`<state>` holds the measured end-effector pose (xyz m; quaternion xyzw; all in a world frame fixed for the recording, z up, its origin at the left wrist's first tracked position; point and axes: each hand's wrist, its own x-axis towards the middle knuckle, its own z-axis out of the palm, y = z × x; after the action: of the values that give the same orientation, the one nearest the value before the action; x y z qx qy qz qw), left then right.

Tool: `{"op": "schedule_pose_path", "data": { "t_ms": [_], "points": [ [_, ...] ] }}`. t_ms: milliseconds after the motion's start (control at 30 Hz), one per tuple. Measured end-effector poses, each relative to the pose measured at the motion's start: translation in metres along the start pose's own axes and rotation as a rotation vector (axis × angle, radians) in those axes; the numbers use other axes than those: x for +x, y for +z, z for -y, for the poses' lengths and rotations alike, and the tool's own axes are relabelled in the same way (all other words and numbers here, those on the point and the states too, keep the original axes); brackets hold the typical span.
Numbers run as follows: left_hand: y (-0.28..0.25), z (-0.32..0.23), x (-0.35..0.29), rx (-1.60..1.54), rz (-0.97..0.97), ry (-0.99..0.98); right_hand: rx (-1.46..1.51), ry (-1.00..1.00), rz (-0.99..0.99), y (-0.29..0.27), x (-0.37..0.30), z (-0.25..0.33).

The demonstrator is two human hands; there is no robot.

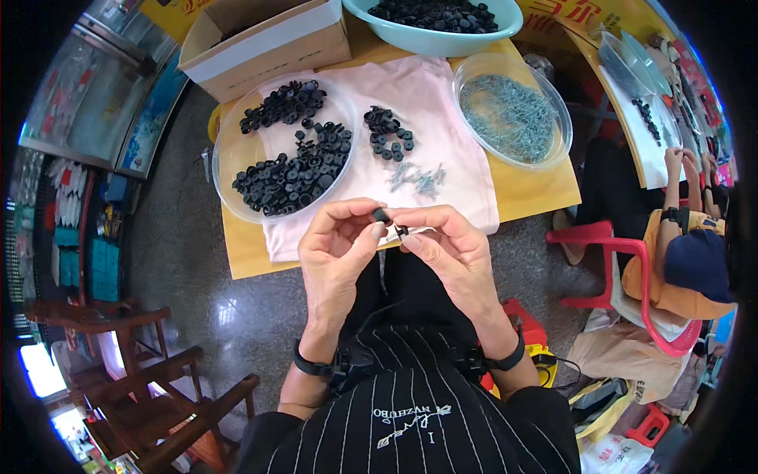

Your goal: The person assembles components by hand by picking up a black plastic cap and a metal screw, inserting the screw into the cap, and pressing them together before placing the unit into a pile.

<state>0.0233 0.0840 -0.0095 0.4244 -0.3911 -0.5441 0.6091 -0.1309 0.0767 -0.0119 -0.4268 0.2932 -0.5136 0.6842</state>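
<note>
Above the near edge of the pink cloth [466,189], my two hands meet with fingertips close together. My left hand [339,245] pinches a small black plastic cap [381,215] between thumb and forefinger. Between its own thumb and forefinger, my right hand [452,251] grips a smaller black plastic piece [402,232], partly covered by the fingers. Just beyond them lies a loose heap of silver screws [418,180]. A small cluster of black plastic parts [387,134] sits farther back on the cloth.
At left stands a clear round tray [225,170] of black parts; at right, a clear tub [564,142] of screws. A cardboard box [276,51] and a pale blue basin [426,41] of black parts stand behind. Another person [671,261] works at a table on the right.
</note>
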Motion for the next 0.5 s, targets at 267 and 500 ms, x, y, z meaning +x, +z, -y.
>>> {"op": "schedule_pose_path", "data": {
  "t_ms": [267, 500],
  "points": [
    [-0.016, 0.01, -0.003, -0.333, 0.023, -0.037, 0.044, -0.081, -0.049, 0.011, 0.007, 0.0],
    [-0.013, 0.014, -0.004, -0.403, 0.085, -0.009, -0.207, -0.183, -0.08, 0.014, 0.004, 0.009]
  ]
}}
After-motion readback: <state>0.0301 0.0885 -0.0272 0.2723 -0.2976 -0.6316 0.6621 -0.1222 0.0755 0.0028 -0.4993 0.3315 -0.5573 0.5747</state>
